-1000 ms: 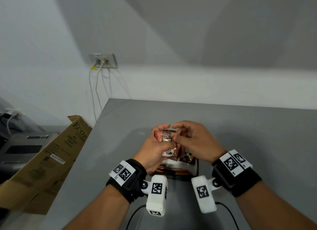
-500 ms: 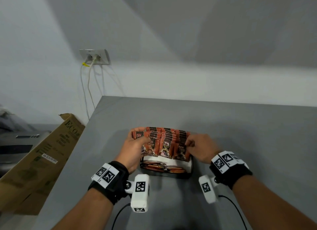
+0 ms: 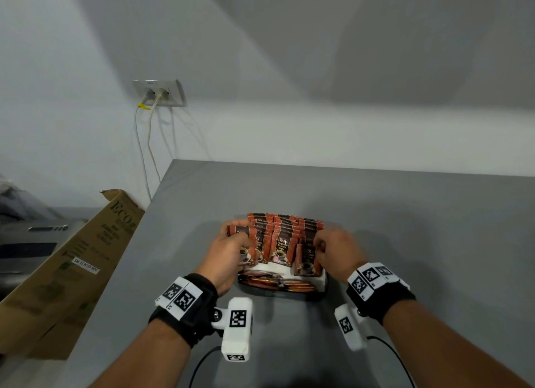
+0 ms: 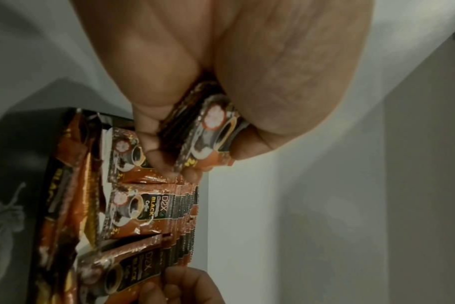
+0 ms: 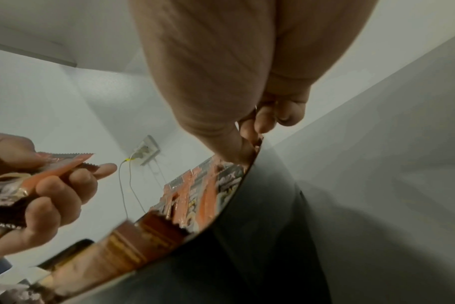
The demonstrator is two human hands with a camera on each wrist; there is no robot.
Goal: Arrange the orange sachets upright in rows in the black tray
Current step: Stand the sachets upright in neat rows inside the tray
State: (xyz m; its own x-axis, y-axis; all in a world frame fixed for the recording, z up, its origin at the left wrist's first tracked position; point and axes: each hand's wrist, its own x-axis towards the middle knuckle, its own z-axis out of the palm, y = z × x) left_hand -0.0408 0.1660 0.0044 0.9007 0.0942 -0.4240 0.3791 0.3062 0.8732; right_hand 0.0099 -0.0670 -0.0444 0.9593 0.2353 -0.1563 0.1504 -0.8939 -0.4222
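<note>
Several orange sachets [image 3: 285, 234] stand upright in rows in the black tray [image 3: 324, 283] on the grey table. My left hand [image 3: 238, 229] sits at the left end of the rows and grips a small stack of sachets [image 4: 208, 131] between thumb and fingers. At the right row, my right hand [image 3: 318, 245] pinches the top edge of a front sachet [image 3: 307, 257]. In the right wrist view its thumb and fingertips [image 5: 247, 148] close on that edge. The tray's floor is hidden by the sachets.
A brown cardboard box [image 3: 72, 257] leans beside the table's left edge. A wall socket [image 3: 159, 93] with hanging cables is behind it. Bare grey table [image 3: 405, 228] spreads right of and behind the tray. A black cable [image 3: 202, 364] lies near me.
A second ago both hands held the stack together above the tray. They have since parted: the left keeps the stack at the left end, the right has gone to the right row.
</note>
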